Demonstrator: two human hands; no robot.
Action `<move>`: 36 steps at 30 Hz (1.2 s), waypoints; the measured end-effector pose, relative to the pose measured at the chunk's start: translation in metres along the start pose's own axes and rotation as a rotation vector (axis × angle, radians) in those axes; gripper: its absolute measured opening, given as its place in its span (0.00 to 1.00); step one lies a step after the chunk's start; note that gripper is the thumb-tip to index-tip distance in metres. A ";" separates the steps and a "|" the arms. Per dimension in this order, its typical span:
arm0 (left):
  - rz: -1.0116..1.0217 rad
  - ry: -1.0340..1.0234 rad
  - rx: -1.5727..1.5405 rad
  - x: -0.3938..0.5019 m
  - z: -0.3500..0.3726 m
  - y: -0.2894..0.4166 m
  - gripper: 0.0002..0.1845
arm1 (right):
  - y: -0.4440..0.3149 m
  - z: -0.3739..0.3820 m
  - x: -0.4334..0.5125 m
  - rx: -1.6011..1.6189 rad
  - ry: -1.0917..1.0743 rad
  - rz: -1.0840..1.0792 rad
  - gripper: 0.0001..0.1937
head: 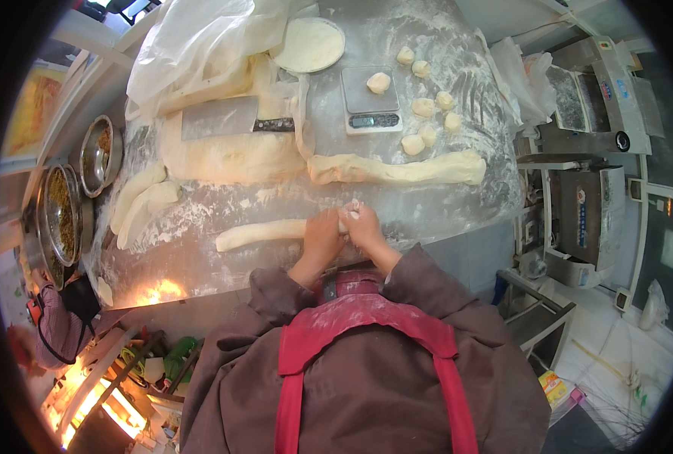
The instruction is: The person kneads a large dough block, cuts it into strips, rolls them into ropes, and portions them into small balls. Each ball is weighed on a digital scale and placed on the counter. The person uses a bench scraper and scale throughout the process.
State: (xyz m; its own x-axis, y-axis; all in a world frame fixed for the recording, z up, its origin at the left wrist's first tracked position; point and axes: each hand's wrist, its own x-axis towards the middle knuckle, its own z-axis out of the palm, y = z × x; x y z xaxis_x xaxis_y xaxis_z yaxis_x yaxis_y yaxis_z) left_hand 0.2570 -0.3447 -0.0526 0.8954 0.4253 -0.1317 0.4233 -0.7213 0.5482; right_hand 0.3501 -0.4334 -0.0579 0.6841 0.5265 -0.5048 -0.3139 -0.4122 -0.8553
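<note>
Near the front edge of the floured metal table [421, 204] lies a rope of dough [263, 234]. My left hand [323, 235] is closed around its right part. Right beside it, my right hand [364, 224] grips the rope's end, where a bit of dough shows between the fingers. Farther back a thicker dough roll [399, 170] stretches sideways. Behind that roll, a digital kitchen scale [370, 122] carries one dough ball [378, 83]. Several small dough pieces [423, 107] are scattered to the right of the scale.
A cleaver [220, 118] lies on a large dough slab [234, 159], partly under plastic sheeting [200, 40]. Flour fills a round dish [309, 45]. Two dough strips [146, 207] and metal bowls of filling [61, 210] are at left, near another person's sleeve [58, 329]. Machines [583, 215] stand right.
</note>
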 end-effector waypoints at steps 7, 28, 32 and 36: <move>-0.015 0.046 0.083 0.009 0.004 0.007 0.13 | 0.005 -0.007 0.007 -0.136 0.003 -0.099 0.11; -0.259 -0.094 -0.388 0.013 -0.049 -0.038 0.32 | -0.130 -0.069 0.176 0.071 -0.220 0.014 0.17; -0.536 0.181 -0.354 0.028 -0.059 -0.062 0.26 | -0.140 -0.070 0.205 0.014 -0.083 -0.033 0.21; -0.432 0.260 0.078 0.043 -0.053 -0.075 0.26 | -0.140 -0.096 0.207 0.065 0.196 -0.172 0.25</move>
State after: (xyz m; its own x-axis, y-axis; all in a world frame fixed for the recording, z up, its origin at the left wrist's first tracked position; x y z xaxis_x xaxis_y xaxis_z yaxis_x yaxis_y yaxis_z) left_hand 0.2562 -0.2434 -0.0561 0.5762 0.8088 -0.1175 0.7655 -0.4837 0.4243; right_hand 0.5994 -0.3381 -0.0311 0.8434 0.4284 -0.3243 -0.2191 -0.2769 -0.9356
